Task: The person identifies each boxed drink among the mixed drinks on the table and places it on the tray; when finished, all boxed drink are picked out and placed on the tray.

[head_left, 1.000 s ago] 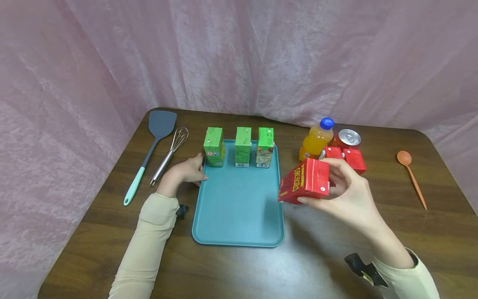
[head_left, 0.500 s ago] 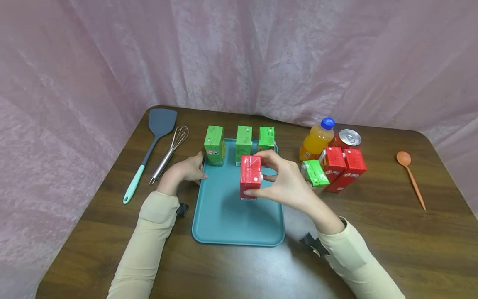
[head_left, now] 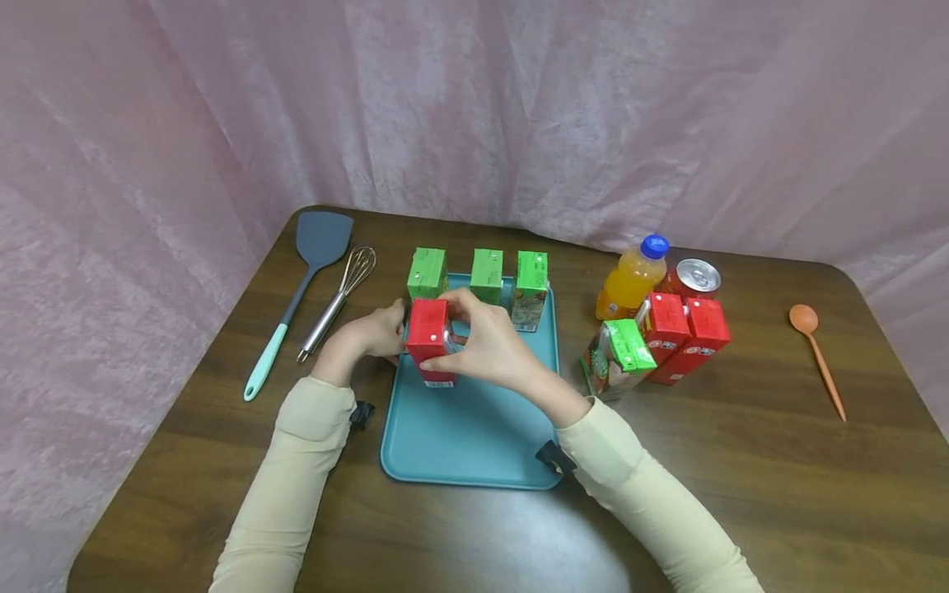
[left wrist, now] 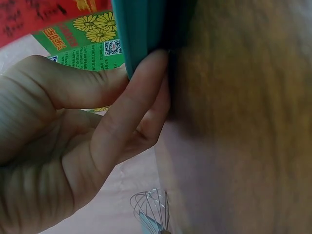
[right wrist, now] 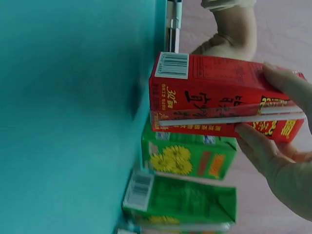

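My right hand grips a red drink carton near its top, upright over the left side of the teal tray. In the right wrist view, the carton's bottom end, with a barcode, points at the tray, and a straw in clear wrap runs along its side. My left hand pinches the tray's left rim between thumb and fingers, as the left wrist view shows at the rim. Along the tray's far edge stand three green drink cartons; the red carton partly covers the left one.
Right of the tray stand a green-topped carton, two red cartons, an orange drink bottle and a can. An orange spoon lies far right. Left lie a whisk and a spatula.
My right hand has carried the red carton leftward from the tray's right edge to its left side, turning it upright. The green-topped carton has come into view. My left hand stays on the rim.
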Motion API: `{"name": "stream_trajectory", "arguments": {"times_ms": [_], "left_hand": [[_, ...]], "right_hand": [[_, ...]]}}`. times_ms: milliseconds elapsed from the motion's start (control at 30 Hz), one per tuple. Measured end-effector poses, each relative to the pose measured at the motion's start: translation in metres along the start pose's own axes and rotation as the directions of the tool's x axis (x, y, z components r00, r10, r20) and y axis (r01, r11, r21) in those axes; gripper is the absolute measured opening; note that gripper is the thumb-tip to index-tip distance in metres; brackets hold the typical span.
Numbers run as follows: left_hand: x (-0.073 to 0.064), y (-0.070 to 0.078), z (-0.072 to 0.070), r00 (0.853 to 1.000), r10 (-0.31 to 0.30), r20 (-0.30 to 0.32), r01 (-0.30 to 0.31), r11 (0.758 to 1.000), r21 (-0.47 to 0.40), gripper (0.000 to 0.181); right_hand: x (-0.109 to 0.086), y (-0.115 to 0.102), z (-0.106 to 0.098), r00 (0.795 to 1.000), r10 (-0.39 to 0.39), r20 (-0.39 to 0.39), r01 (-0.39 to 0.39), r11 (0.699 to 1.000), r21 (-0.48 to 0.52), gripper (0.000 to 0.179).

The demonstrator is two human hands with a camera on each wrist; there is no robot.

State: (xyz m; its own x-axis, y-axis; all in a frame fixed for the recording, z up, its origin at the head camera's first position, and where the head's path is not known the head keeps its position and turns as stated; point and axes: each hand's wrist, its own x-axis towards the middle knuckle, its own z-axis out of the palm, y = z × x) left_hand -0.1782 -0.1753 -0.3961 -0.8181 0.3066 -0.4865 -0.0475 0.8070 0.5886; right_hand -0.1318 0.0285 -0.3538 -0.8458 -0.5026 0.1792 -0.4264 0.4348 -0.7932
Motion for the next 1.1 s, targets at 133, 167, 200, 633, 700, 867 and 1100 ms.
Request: {"name": "stream_trajectory", "arguments": {"times_ms": [133,167,200,633,700,867,1100], "left_hand": [[0.0,0.001,0.001,0.999,0.035,0.017,-0.034,0.999,-0.031,0.071],[0.0,0.002,0.001,0.999,0.044,0.021,-0.043,0.998,-0.04,0.068],[0.0,0.002,0.001,0.998,0.054,0.025,-0.052,0.997,-0.049,0.064],[-0.001,-0.004,0.0,0.996,0.085,0.014,-0.084,0.994,-0.071,0.059],[-0.001,-0.005,0.0,0.996,0.083,0.013,-0.082,0.995,-0.06,0.059],[0.002,-0.006,-0.001,0.997,0.073,-0.001,-0.073,0.997,-0.01,0.06],[0.004,-0.003,0.001,0.997,0.069,0.016,-0.069,0.998,0.002,0.061]], "right_hand": [[0.009,0.0,0.009,1.0,0.023,-0.02,-0.023,1.0,0.005,0.068],[0.011,0.0,0.011,0.999,0.026,-0.021,-0.026,1.0,-0.004,0.069],[0.012,0.0,0.012,0.999,0.029,-0.019,-0.029,1.0,-0.012,0.069],[0.018,0.006,0.023,0.999,0.027,0.04,-0.026,1.0,-0.014,0.073],[0.018,0.007,0.025,0.999,0.022,0.041,-0.022,1.0,-0.015,0.073],[0.017,0.008,0.025,0.999,0.017,0.035,-0.017,1.0,-0.017,0.078],[0.0,0.004,0.014,0.998,0.048,0.047,-0.047,0.998,-0.039,0.093]]}}
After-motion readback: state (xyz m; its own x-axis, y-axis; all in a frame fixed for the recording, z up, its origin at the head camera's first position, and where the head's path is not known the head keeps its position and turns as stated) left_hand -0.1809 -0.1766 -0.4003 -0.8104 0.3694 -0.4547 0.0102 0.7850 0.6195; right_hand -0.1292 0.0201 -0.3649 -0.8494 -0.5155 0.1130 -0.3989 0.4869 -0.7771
